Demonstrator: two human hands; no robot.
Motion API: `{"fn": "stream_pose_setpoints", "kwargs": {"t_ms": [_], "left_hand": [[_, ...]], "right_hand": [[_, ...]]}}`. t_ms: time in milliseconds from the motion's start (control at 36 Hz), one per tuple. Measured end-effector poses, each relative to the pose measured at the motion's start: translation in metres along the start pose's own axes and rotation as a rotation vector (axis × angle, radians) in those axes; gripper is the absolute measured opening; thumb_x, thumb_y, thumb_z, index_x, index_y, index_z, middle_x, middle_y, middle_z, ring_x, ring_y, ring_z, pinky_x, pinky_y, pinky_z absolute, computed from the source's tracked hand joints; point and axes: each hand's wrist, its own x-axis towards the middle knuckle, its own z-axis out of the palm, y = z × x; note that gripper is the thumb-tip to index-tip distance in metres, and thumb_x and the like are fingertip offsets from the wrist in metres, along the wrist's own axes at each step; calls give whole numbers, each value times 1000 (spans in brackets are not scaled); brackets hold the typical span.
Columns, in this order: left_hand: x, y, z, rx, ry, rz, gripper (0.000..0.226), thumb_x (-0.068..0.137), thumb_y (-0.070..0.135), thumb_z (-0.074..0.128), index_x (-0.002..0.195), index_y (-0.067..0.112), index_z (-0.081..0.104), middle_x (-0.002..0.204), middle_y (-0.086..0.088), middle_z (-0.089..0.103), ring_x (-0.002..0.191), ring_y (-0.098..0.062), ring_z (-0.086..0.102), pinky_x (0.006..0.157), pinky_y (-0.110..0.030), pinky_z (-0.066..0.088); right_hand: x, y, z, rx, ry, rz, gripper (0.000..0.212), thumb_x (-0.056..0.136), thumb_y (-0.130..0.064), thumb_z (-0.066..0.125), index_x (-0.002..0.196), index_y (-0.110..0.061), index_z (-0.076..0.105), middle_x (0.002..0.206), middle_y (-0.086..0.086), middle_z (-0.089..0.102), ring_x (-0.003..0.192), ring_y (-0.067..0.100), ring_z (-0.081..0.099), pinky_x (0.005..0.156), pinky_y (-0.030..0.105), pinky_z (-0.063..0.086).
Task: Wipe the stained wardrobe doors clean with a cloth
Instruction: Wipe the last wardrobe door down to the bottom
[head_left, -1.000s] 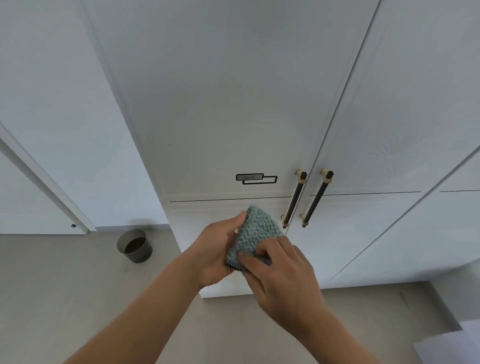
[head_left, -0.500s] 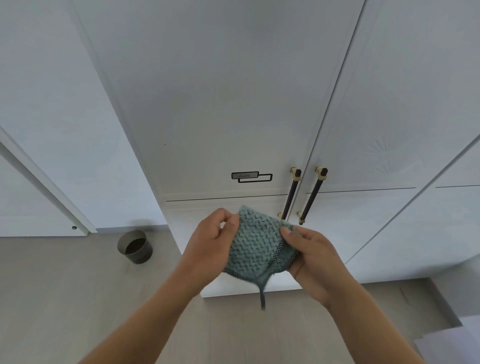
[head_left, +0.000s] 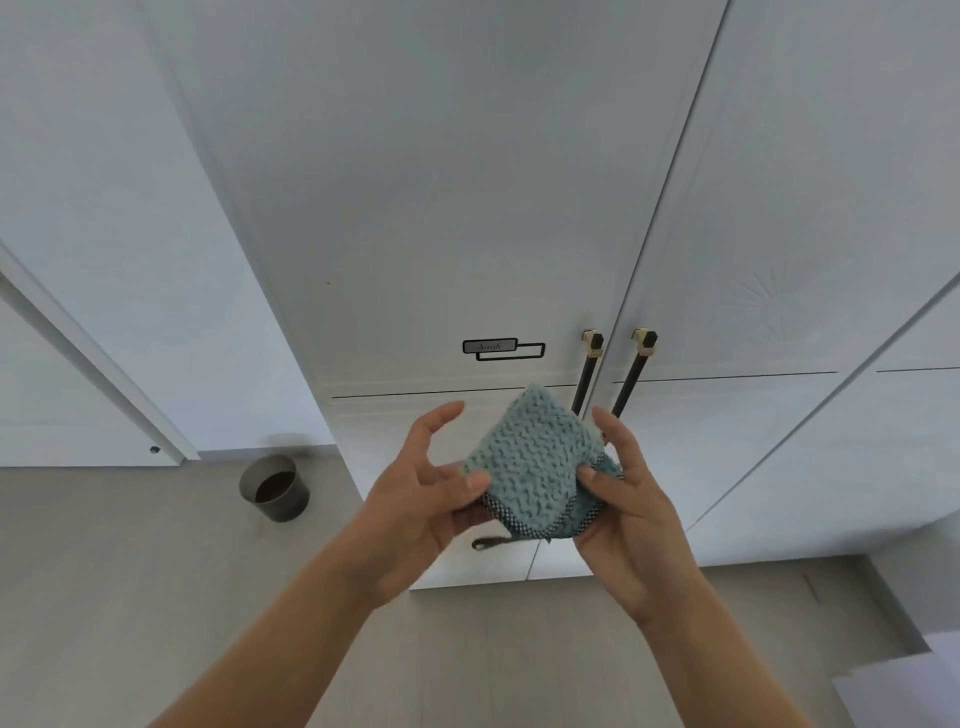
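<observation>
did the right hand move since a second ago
Yes. The right hand slid right and up: earlier it lay across the front of the cloth, below the door handles; now it holds the cloth's right edge, fingertips level with their lower ends.

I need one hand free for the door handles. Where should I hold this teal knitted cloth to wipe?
Grip the folded teal knitted cloth at its lower, checker-trimmed edge, coming from the right as the right hand does: thumb in front, fingers behind. It is a thick flat pad standing corner-up, leaving the textured face free.
</observation>
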Motion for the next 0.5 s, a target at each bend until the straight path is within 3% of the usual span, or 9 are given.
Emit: {"fn": "stream_pose_setpoints", "kwargs": {"t_ms": [111,167,278,333,417,500], "left_hand": [[1,-25,9,-29,62,-73,81,84,15,75,150,38,33,134,-19,69,118,-38,69,104,-50,56],[1,-34,12,-57,80,-66,78,85,19,74,149,42,35,136,-13,69,121,-36,68,105,-50,55],[2,-43,13,-114,203,-45,76,88,20,81,147,44,39,129,-14,72,109,-36,73,83,-40,61],[1,-48,11,-112,218,-68,75,86,17,80,145,46,42,128,-15,73,109,-37,73,85,-41,59],[-1,-56,10,8,151,-81,72,86,19,83,143,44,46,127,-15,73,112,-35,71,96,-50,49],[2,-58,13,223,204,12,56,92,8,79,135,37,58,116,-9,78,94,-21,70,80,-34,51]], "right_hand": [[-3,9,4,-4,27,-29,45,82,11,52,116,-17,64,122,19,67,108,32,67,88,51,59],[-3,15,4,-70,74,-44,47,85,12,52,120,-17,65,124,19,67,111,33,67,88,51,58],[-2,20,2,-88,153,-120,57,92,14,48,129,-26,66,125,15,68,115,32,66,90,49,58],[-1,20,2,-62,165,-138,53,91,14,49,126,-21,68,128,13,67,117,29,65,87,43,59],[-1,18,-1,-42,159,-126,39,89,12,52,116,-8,71,127,17,67,116,29,65,87,40,59],[-1,21,-8,-98,122,-116,39,87,8,53,121,-5,69,127,17,67,119,32,64,94,46,57]]}}
